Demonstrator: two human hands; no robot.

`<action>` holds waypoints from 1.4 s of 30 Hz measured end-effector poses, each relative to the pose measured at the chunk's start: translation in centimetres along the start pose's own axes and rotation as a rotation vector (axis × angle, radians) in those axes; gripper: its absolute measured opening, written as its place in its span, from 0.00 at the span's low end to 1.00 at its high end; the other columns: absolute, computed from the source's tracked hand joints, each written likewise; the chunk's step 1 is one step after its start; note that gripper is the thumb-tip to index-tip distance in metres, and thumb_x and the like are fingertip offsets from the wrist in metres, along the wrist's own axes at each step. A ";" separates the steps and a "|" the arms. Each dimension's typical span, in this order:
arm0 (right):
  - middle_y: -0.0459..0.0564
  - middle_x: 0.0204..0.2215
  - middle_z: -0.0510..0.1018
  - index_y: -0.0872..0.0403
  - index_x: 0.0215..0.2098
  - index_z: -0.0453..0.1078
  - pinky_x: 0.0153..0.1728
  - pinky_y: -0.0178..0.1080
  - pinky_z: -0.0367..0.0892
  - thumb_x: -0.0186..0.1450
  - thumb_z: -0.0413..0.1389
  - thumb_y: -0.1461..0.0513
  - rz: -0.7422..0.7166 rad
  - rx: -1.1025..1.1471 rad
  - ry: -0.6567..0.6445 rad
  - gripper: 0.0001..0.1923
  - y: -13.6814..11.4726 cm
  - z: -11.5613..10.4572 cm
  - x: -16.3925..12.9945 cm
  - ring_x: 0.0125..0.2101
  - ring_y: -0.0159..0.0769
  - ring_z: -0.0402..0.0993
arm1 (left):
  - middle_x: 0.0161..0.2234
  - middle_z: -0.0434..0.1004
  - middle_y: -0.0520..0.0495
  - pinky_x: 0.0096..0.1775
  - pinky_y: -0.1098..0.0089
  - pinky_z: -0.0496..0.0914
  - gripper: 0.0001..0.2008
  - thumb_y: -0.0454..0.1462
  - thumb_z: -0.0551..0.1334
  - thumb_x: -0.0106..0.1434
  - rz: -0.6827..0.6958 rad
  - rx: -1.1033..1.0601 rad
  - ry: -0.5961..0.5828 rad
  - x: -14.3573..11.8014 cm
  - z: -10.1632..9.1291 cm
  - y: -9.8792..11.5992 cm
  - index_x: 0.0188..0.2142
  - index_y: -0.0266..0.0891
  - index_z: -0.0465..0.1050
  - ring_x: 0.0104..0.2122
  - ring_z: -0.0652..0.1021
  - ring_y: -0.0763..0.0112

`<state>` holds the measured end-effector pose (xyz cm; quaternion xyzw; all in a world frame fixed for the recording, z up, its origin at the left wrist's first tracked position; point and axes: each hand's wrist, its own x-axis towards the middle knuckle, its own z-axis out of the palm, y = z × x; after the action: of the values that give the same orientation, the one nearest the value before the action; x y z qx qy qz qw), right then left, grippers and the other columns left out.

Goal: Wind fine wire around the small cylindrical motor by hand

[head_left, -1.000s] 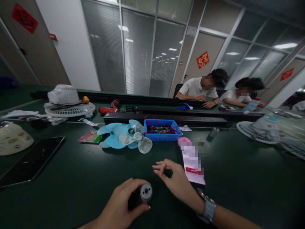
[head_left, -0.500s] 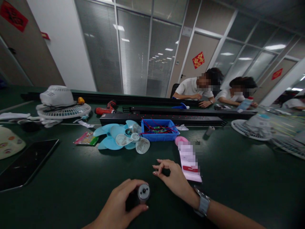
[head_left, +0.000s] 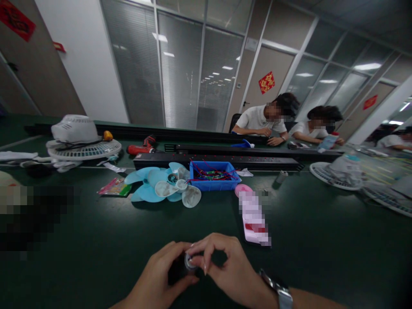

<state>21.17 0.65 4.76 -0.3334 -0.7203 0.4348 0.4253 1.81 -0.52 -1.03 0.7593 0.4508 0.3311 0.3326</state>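
Our green table (head_left: 141, 229) spreads beneath everything; we read the clock from the metal cylinder (head_left: 189, 266) near its front edge. Our left hand (head_left: 156, 274), at 9 o'clock, curls thumb and fingers round the cylinder and grips it. Our right hand (head_left: 228, 262), at 3, bends its fingertips over the cylinder's top, hiding most of it; we cannot tell whether they pinch anything. Beyond, around 12, a long black bar (head_left: 167, 162) runs across. We see a white fan part (head_left: 74, 131) between 10 and 11, light blue fan blades (head_left: 154, 178) at 11, and a blue tray (head_left: 215, 185) of red wires (head_left: 215, 174) between 12 and 1. A pink item (head_left: 249, 210), partly blurred, lies at 2. A red drill (head_left: 141, 149) sits at 11, past the bar's left end; a grey can-shaped piece (head_left: 281, 176) is between 1 and 2.
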 end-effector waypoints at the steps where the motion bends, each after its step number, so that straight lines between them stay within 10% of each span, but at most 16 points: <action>1: 0.47 0.35 0.84 0.53 0.23 0.70 0.43 0.37 0.74 0.60 0.64 0.70 -0.005 -0.011 0.002 0.11 0.1 0.0 0.0 0.39 0.36 0.82 | 0.41 0.80 0.48 0.42 0.64 0.74 0.19 0.31 0.68 0.56 -0.002 0.001 -0.004 0.1 -0.1 0.1 0.48 0.45 0.74 0.40 0.79 0.59; 24: 0.46 0.27 0.79 0.55 0.19 0.62 0.34 0.36 0.69 0.54 0.69 0.65 0.073 0.003 0.067 0.18 1.6 0.7 0.6 0.32 0.35 0.78 | 0.43 0.80 0.47 0.44 0.62 0.73 0.20 0.31 0.69 0.56 -0.023 0.009 -0.032 0.3 -0.4 1.0 0.48 0.45 0.75 0.42 0.80 0.58; 42: 0.46 0.34 0.83 0.54 0.21 0.62 0.39 0.35 0.71 0.57 0.61 0.72 -0.131 -0.098 -0.021 0.15 1.1 0.2 0.3 0.37 0.34 0.78 | 0.38 0.79 0.48 0.39 0.65 0.73 0.15 0.29 0.67 0.56 0.001 0.017 -0.008 0.3 0.0 0.3 0.43 0.43 0.75 0.37 0.79 0.60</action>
<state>20.99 1.24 3.81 -0.3014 -0.7654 0.3740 0.4284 2.08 -0.41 -0.73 0.7637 0.4519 0.3243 0.3276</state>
